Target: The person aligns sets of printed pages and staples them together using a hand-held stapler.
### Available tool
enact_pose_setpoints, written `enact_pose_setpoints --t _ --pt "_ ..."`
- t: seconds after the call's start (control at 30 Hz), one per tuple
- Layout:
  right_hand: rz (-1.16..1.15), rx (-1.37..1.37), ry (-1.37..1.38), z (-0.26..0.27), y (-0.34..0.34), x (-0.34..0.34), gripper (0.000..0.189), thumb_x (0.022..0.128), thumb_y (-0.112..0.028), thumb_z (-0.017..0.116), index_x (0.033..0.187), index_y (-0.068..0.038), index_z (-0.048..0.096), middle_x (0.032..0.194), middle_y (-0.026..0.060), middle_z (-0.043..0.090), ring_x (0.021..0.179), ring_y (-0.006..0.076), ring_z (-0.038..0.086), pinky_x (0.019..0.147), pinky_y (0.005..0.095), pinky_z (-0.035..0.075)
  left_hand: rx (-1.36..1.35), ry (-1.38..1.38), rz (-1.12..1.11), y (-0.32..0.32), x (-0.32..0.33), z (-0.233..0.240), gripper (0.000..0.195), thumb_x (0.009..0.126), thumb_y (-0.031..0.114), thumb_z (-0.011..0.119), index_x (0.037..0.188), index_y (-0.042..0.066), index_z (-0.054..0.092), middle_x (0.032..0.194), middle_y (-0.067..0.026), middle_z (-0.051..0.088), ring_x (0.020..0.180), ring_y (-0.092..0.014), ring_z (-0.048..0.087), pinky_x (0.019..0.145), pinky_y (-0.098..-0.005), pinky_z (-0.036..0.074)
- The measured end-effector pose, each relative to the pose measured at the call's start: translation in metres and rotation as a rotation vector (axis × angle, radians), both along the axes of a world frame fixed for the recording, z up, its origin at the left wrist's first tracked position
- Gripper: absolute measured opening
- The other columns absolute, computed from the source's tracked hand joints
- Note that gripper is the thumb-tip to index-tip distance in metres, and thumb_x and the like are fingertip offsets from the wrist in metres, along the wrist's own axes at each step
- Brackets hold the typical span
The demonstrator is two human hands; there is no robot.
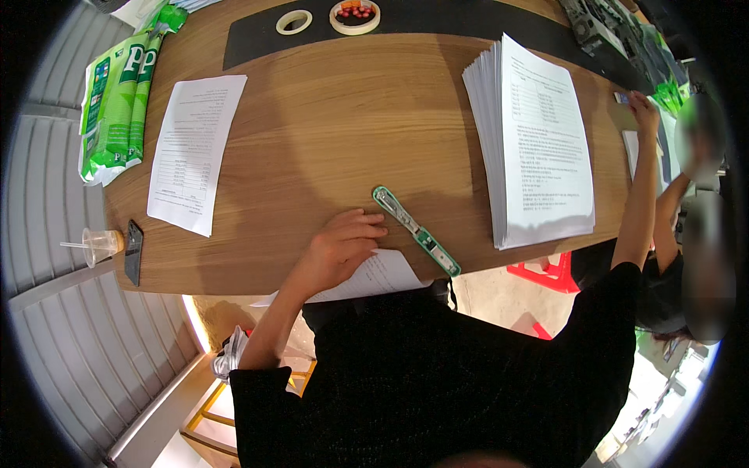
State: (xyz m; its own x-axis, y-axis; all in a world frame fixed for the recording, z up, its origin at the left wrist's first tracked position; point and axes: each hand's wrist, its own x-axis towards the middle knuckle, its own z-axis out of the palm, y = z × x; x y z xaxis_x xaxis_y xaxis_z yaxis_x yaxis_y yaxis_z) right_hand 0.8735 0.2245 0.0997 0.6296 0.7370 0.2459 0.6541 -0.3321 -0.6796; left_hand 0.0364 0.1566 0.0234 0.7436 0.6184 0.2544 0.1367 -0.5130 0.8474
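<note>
My left hand [348,245] rests palm down on the wooden table, its fingers a little apart, over the upper edge of a printed sheet [380,278] at the table's front edge. Just right of those fingertips lies a green stapler [416,231], unfolded nearly straight with its metal inside showing. My right hand [643,111] reaches far to the right, with its fingertips at a small blue and white box [621,98]; whether they grip it is unclear. Between my arms stands a thick stack of printed paper [547,146], its sheets fanned along the left side.
Printed paper [193,146] lies at left, near green plastic packages [117,105], a phone [134,251] and a plastic cup [98,245]. Tape rolls [294,22] sit on a black mat [409,17] at the back. Another person's arm [670,202] is at right.
</note>
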Motion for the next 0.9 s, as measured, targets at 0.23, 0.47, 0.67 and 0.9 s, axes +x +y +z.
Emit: enact_pose_setpoints --t 0.23,0.47,0.67,0.9 --pt "0.643 -0.021 0.309 0.029 -0.053 -0.357 0.019 0.091 -0.003 0.064 0.11 0.001 0.067 0.103 0.0068 0.067 0.095 0.0137 0.065 0.083 0.0264 0.054 0.121 -0.005 0.032 -0.007 -0.001 0.002 0.012 0.078 0.005 0.075 0.084 -0.003 0.068 0.108 -0.0115 0.071 0.116 -0.03 0.062 0.104 -0.0475 0.045" --pt "0.784 -0.028 -0.04 -0.009 -0.109 -0.596 0.013 0.081 -0.006 0.07 0.094 -0.003 0.068 0.082 0.0172 0.069 0.075 0.0325 0.068 0.067 0.039 0.054 0.117 0.031 0.044 -0.011 -0.001 0.002 0.012 0.081 0.008 0.073 0.083 -0.003 0.069 0.117 -0.0123 0.068 0.119 -0.03 0.06 0.104 -0.0417 0.045" --pt "0.524 -0.146 -0.269 -0.049 -0.092 -0.621 0.008 0.084 -0.01 0.064 0.089 -0.003 0.066 0.077 0.0204 0.066 0.074 0.0393 0.066 0.067 0.0474 0.051 0.167 -0.02 0.03 -0.012 -0.005 -0.002 0.009 0.08 0.005 0.073 0.082 -0.003 0.068 0.116 -0.0132 0.068 0.119 -0.032 0.06 0.099 -0.0402 0.047" --pt "0.821 -0.245 -0.27 -0.019 0.02 -0.616 0.013 0.082 -0.011 0.067 0.091 -0.003 0.068 0.083 0.0169 0.069 0.085 0.0355 0.067 0.072 0.0449 0.051 0.18 -0.036 0.01 -0.007 -0.008 -0.006 0.009 0.078 0.005 0.074 0.077 -0.002 0.067 0.112 -0.0141 0.069 0.118 -0.031 0.06 0.098 -0.0393 0.049"
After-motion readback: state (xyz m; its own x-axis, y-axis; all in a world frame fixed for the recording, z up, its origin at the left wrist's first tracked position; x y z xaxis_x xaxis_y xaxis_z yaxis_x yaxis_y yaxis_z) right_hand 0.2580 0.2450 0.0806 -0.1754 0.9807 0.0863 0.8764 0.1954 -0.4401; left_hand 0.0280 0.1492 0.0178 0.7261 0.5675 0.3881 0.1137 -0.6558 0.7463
